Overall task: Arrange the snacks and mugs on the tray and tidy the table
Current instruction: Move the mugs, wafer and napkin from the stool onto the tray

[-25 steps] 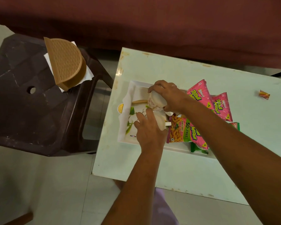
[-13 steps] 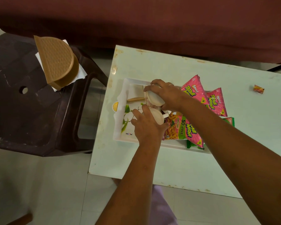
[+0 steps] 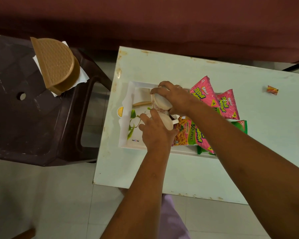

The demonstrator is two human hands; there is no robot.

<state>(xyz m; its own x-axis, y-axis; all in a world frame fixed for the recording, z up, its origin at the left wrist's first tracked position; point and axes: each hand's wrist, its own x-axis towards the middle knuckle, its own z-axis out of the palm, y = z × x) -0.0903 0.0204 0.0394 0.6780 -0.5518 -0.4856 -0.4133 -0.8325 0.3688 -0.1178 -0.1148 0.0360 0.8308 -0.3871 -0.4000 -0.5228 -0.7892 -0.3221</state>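
The left hand (image 3: 155, 135) fingers are curling round the plain mug (image 3: 167, 123), and the right hand (image 3: 177, 99) fingers round the patterned mug (image 3: 160, 104) just beyond, so crowded that they are risking a knock.

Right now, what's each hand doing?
Left hand: holding the near mug.
Right hand: holding the far mug.

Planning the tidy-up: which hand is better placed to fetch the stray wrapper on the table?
Right, probably: the right hand, gripping the far mug, lies nearer the wrapper; the left hand grips the near mug farther away.
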